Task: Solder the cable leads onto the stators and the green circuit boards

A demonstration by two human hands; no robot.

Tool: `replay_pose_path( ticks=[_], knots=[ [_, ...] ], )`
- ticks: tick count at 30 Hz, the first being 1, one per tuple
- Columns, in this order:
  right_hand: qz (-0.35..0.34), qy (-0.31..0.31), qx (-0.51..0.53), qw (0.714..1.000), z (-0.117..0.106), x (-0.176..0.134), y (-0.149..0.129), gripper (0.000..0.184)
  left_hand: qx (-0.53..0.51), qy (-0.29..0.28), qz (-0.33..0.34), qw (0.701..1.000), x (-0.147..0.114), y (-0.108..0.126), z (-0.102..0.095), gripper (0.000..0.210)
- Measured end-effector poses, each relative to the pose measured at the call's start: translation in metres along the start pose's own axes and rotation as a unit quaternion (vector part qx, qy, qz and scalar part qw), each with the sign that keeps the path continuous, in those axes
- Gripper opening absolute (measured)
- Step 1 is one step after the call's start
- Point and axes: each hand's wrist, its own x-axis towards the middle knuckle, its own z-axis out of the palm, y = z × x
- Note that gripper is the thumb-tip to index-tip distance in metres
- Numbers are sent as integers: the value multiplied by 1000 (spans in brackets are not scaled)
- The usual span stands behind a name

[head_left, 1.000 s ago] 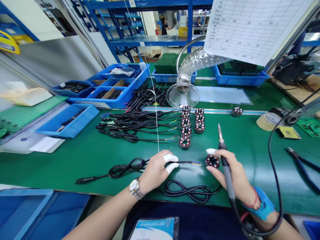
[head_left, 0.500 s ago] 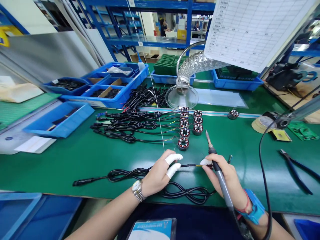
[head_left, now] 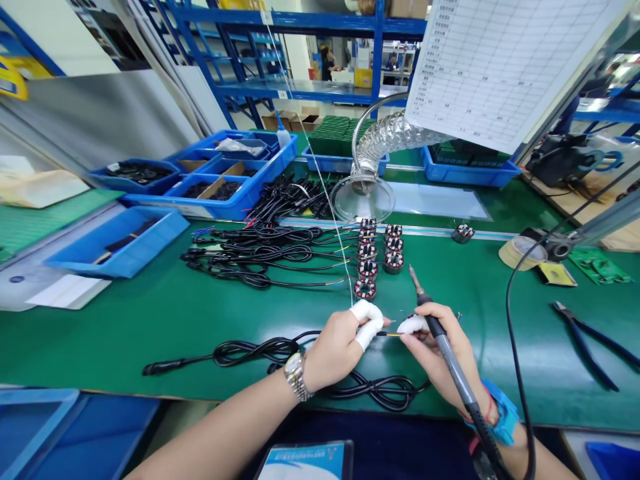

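My left hand [head_left: 345, 343], white finger cots on two fingers, is closed in a pinch at the stripped end of a black cable [head_left: 255, 348]. A thin pale wire [head_left: 325, 189] runs down from above to these fingers, with a short tip showing past them. My right hand [head_left: 445, 347] grips a soldering iron [head_left: 447, 357], its tip pointing up and away. The same hand's thumb and white-cotted finger pinch the yellow lead [head_left: 394, 334] coming from the cable. A small part under those fingers is mostly hidden. Another coiled black cable [head_left: 393, 392] lies below my hands.
Wound stator rings [head_left: 365, 289] stand in rows ahead, with black cables [head_left: 255, 253] to their left. Behind them is a clear fume hood [head_left: 363, 199] on a foil duct. Cutting pliers [head_left: 583, 340] lie right; blue bins [head_left: 120, 240] stand left. The iron's cord [head_left: 513, 333] loops at right.
My left hand has moved right, towards my right hand, and its fingers have closed together. My right hand still holds the soldering iron in nearly the same place.
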Motion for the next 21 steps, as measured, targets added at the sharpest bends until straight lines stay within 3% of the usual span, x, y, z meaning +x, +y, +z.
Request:
replay_pose_path(
  ticks=[5, 11, 16, 21],
  knots=[
    [10, 11, 42, 999, 3, -1, -1, 35, -52, 12, -5, 999, 4, 2, 12, 10],
    [4, 31, 21, 999, 4, -2, 2, 34, -41, 31, -15, 999, -1, -2, 17, 13],
    [7, 17, 12, 1000, 13, -7, 7, 34, -39, -19, -38, 998, -1, -4, 11, 16],
    [-62, 1, -63, 996, 13, -12, 5, 32, -43, -65, -74, 994, 2, -13, 5, 22]
  ],
)
